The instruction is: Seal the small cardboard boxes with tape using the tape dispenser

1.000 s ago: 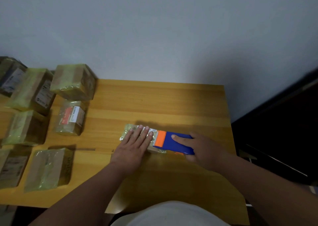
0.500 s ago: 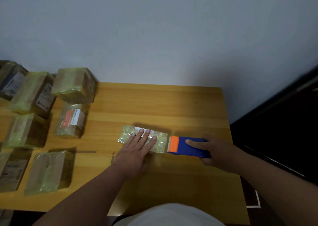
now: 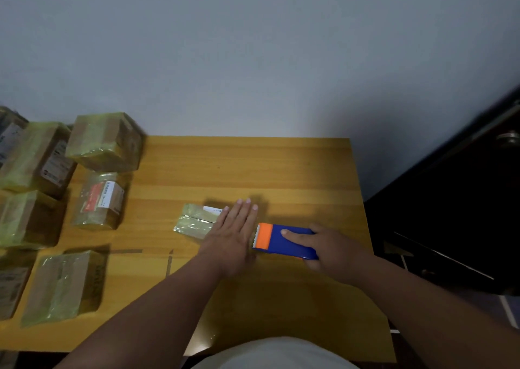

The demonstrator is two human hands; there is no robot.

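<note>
Hands are seen over a wooden table point(image 3: 253, 166) set against a pale wall point(image 3: 253, 59). The left hand point(image 3: 233, 233) is laid flat, fingers straight and together, on the right part of a small flat box point(image 3: 197, 221) wrapped in yellowish tape; the box lies near the middle of the table, its left end uncovered, a white label showing at its far edge. The right hand point(image 3: 332, 247) is wrapped round a blue dispenser point(image 3: 284, 240), the index finger stretched along its top and the thumb tucked at its near side. The dispenser's orange, toothed end is pointed left, just beside the left hand and the box's right end; whether it touches the box cannot be told.

Taped boxes are gathered at the table's left side: a large one point(image 3: 105, 142) at the back, one with a red and white label point(image 3: 100, 201) in front of it, another point(image 3: 63, 285) near the front edge, and more point(image 3: 31, 157) along the left border. A dark door point(image 3: 464, 200) is seen at the right.
</note>
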